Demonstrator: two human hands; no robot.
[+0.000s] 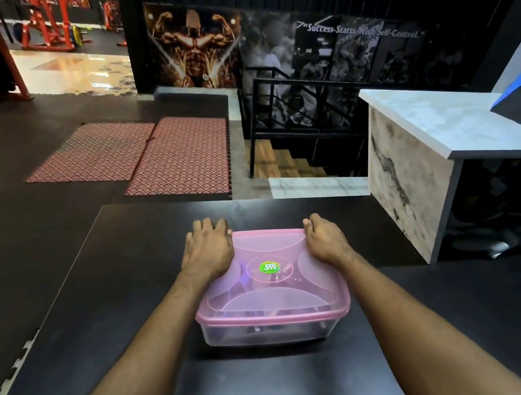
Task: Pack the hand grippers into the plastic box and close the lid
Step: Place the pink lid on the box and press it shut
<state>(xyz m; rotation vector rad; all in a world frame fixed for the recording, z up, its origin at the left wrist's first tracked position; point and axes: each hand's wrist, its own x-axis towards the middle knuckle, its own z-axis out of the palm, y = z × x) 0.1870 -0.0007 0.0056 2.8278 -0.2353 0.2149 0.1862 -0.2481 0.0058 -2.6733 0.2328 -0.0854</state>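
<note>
Both of your hands lay flat on the lid (277,271), neither grip closed around anything. Your left hand (208,250) pressed palm-down on the lid's left far edge, fingers spread over the rim. Your right hand (326,240) pressed on the far right corner, fingers curled over that edge. That pink lid sat on the clear box (262,335), which stood on the black table (140,280). Dark shapes showed dimly through the box wall; you could not make them out.
</note>
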